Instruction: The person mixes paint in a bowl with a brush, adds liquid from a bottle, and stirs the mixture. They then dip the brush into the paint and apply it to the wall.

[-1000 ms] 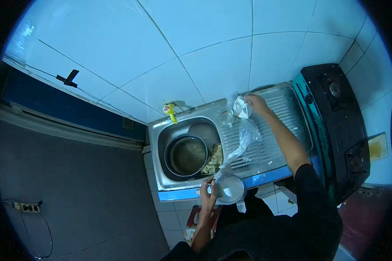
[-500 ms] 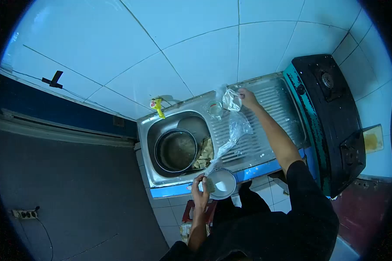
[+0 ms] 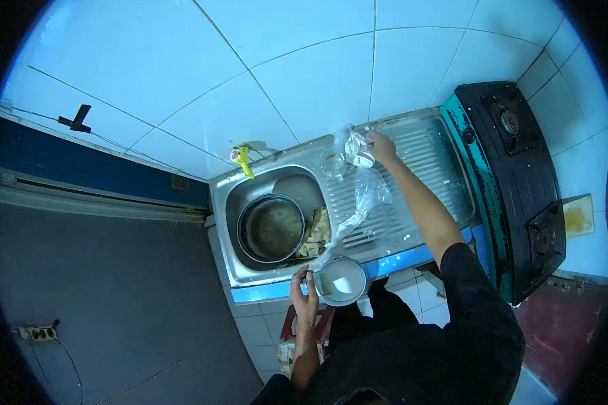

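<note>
On the drainboard's far side, my right hand (image 3: 382,147) is closed on the edge of a shiny, crumpled whitish plastic packet (image 3: 360,150). My left hand (image 3: 305,295) is beside the bowl's left rim, thumb and fingers apart, with nothing visible between them. A white bowl (image 3: 348,282) with pale contents is at the counter's front edge; what supports it is hidden. Inside, near my left hand, lies a small greenish piece (image 3: 326,283) whose kind I cannot make out. A clear plastic bag (image 3: 369,192) stretches across the ridges toward the bowl. A clear glass jar (image 3: 333,166) stands left of the packet.
A dark-rimmed pot (image 3: 271,229) of cloudy water sits in the steel sink (image 3: 228,253), with a crumpled tan cloth-like thing (image 3: 315,233) beside it. The yellow tap (image 3: 240,160) is behind. A black gas stove (image 3: 513,175) stands right. Below is a red stool (image 3: 287,325).
The greenish piece, earlier at my left fingers, now lies in the bowl. My left hand has shifted slightly left and its fingers have opened. My right hand has moved slightly, still gripping the packet.
</note>
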`<state>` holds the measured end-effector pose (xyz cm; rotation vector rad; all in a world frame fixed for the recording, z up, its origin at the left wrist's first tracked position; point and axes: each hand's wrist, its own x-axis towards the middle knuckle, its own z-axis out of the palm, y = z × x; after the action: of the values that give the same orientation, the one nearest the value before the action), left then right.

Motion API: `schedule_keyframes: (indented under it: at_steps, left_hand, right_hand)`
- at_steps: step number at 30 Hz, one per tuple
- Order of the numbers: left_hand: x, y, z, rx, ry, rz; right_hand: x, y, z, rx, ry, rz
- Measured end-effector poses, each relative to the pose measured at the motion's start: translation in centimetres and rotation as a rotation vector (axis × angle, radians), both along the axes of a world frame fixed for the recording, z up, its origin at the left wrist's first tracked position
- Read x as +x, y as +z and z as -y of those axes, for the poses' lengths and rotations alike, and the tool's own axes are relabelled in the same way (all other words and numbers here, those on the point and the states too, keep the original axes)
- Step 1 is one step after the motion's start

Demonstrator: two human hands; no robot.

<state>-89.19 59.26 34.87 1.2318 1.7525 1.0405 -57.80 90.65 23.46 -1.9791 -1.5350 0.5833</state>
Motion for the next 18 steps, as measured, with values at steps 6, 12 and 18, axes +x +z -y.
schedule_keyframes:
  at_steps: [6,12,18]
  left_hand:
    - [-0.2,0.0,-0.3,0.006,-0.034,-0.026]
    - [-0.8,-0.2,-1.2,0.053,-0.137,-0.111]
    - [2.5,2.8,-6.6,0.036,-0.372,0.035]
  right_hand:
    - [-0.2,0.3,-0.7,-0.035,0.093,0.246]
    - [0.9,3.8,-2.4,-0.157,0.250,-0.026]
    - [2.2,8.7,-0.9,-0.230,0.379,-0.332]
